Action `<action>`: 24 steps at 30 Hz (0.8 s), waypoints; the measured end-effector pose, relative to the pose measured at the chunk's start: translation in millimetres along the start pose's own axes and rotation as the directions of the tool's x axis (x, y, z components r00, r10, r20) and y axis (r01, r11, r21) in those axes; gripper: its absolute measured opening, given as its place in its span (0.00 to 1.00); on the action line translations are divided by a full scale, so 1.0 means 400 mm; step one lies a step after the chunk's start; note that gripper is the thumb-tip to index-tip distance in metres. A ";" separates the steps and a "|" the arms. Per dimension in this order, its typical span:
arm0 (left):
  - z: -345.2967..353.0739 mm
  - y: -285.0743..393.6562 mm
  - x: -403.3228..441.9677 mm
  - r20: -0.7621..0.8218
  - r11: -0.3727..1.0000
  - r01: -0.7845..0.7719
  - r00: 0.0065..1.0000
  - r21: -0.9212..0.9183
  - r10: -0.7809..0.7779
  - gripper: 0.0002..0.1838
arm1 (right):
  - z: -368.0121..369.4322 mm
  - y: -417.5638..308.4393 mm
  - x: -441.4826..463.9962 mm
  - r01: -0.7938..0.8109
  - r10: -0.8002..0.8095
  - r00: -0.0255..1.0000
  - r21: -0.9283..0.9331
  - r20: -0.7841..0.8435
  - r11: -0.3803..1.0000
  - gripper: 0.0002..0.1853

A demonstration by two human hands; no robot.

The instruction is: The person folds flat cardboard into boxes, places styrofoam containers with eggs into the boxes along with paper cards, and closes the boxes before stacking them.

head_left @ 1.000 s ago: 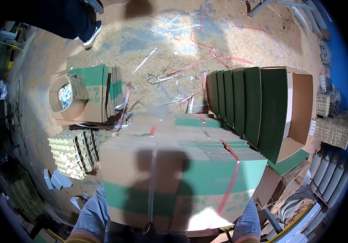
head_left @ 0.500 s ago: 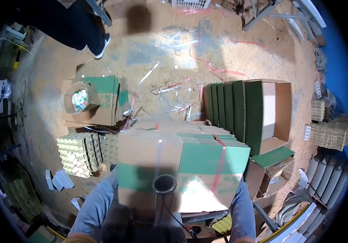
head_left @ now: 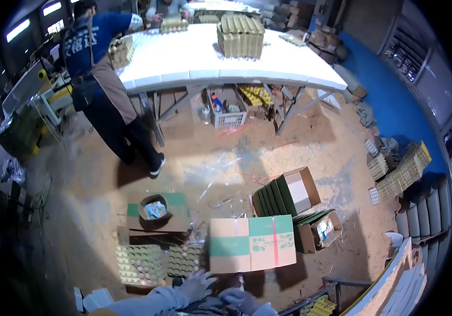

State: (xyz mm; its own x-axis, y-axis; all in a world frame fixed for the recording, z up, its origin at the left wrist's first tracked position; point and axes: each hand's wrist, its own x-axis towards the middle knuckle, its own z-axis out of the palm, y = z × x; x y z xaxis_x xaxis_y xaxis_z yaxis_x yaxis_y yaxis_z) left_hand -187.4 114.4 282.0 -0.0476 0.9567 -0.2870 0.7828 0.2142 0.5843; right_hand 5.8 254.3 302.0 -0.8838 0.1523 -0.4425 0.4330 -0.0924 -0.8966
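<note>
At the bottom of the view is my left hand (head_left: 197, 286), its gloved-looking fingers spread apart with nothing visible in them. To its right, near my lap, my right hand (head_left: 240, 301) is lower; its fingers are partly hidden and I cannot make out whether it holds something. Just beyond both hands lies a bundle of flat cardboard cartons (head_left: 236, 246), green and brown, with a red strap (head_left: 275, 242) around it. Left of the bundle, nearest my left hand, are pulp egg trays (head_left: 185, 259) and another stack of egg trays (head_left: 140, 265).
A cut-open container (head_left: 152, 208) of small bright packets sits on cartons (head_left: 179, 224) at left. At right stand upright cartons (head_left: 270, 200) and an open box (head_left: 318, 231). Beyond are a white table (head_left: 184, 58) with egg trays (head_left: 240, 37), a crate (head_left: 229, 120) and a co-worker (head_left: 97, 68).
The view has tilted up, bringing the table and co-workers into sight. My two hands have come into view at the bottom. The strapped carton bundle appears lower and farther from me.
</note>
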 end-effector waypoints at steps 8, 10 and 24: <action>0.026 -0.114 -0.189 0.506 0.979 -0.180 0.856 0.100 0.106 0.14 | 0.284 -0.170 -0.042 -0.010 0.026 0.997 -0.202 0.074 0.979 0.12; -0.059 -0.093 -0.220 0.258 0.925 -0.245 0.951 0.291 0.171 0.12 | 0.320 -0.182 -0.039 0.018 0.000 0.998 -0.307 0.060 0.951 0.12; -0.155 0.044 -0.249 -0.030 0.979 -0.193 0.980 0.073 0.195 0.10 | 0.437 -0.229 0.032 0.105 -0.039 0.994 -0.736 0.107 0.668 0.10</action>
State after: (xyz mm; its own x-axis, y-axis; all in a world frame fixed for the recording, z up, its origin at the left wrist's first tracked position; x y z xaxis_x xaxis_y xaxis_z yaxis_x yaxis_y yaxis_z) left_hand -207.5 35.1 367.9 0.0874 0.9857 -0.1442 0.8207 0.0108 0.5712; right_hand -76.2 92.8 381.0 -0.9137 0.0496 -0.4033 0.3270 0.6790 -0.6573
